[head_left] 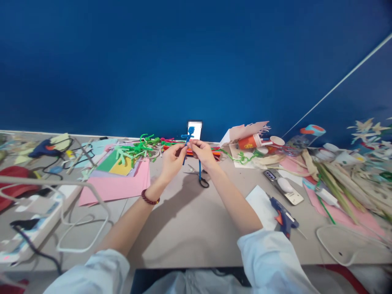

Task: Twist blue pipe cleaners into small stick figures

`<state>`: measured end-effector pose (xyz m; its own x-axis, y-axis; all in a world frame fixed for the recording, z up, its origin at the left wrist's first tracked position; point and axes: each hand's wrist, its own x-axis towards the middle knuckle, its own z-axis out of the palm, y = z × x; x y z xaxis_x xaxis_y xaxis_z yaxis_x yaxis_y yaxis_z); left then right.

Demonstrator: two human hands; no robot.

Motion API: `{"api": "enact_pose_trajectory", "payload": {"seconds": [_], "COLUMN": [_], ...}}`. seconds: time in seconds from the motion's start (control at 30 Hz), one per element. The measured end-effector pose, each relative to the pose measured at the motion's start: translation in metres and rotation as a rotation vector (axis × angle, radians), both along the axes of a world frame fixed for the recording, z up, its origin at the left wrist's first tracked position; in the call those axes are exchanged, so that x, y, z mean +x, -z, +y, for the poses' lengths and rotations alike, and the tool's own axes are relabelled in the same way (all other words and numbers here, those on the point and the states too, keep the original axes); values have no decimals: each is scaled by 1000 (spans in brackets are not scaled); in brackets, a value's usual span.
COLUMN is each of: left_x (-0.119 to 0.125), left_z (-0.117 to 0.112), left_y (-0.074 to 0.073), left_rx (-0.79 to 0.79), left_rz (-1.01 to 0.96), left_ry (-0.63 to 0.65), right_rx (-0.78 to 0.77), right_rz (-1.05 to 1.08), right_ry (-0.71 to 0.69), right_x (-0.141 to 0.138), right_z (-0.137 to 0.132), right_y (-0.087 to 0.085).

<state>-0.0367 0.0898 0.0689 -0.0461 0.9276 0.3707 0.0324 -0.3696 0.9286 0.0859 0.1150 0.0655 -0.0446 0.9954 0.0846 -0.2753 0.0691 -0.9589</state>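
Observation:
Above the table, both hands hold a blue pipe cleaner piece point(191, 130) with a curled top and a short side arm. My left hand point(175, 159) pinches its stem between thumb and fingertips; a blue end sticks out below. From the other side, my right hand point(202, 153) pinches it close to the left fingertips, with another blue strand hanging under the palm. Beneath the hands lies a pair of scissors point(203, 183) with dark handles, partly hidden. A lit screen point(196, 130) stands behind, against the blue wall. Red and orange pipe cleaners point(217, 154) lie just past the hands.
Green pipe cleaners point(139, 149) and pink paper point(114, 190) lie at left, near a white power strip point(45, 220) with cables. On the right are a glue gun point(283, 216), a phone point(283, 188), paper cups point(249, 142) and dried husks point(346, 183).

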Motion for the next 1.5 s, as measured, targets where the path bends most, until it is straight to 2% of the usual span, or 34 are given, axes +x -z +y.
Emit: {"api": "enact_pose_trajectory", "payload": {"seconds": [0.1,0.33,0.47,0.53,0.6,0.67,0.8,0.87,0.97,1.07,1.27,1.33,1.43,1.5], "left_x": [-4,-3,-3,-4,-5,-5,-3,-3,-5,-7,-8,-8,-9,-8], "left_z": [3,7,6,7,7,8,10,11,12,13,10,8,8,10], "left_y": [1,1,4,4,5,6,11,13,13,8,0,-1,0,0], "left_rx": [-108,-512,-638,-653,-603,-458,-113,-38,-55,-170,-607,-682,-699,-671], "left_rz": [-79,-516,-654,-634,-534,-371,-61,23,27,-106,-598,-703,-743,-658], "left_ry": [99,510,637,638,571,434,68,2,54,159,570,668,726,666], "right_rx": [30,-22,-57,-70,-75,-76,-54,-26,43,82,-8,-23,-35,-32], "right_rz": [-27,104,135,131,121,116,67,7,-86,-84,71,116,138,113], "right_ry": [-34,-295,-360,-354,-334,-274,-103,-46,-15,-84,-267,-312,-324,-310], "right_x": [1,10,11,11,10,9,5,3,1,3,7,7,7,6], "right_z": [0,7,5,4,3,3,4,4,3,3,4,3,1,1], "right_y": [1,14,15,13,11,9,10,11,11,9,10,9,7,6]}}
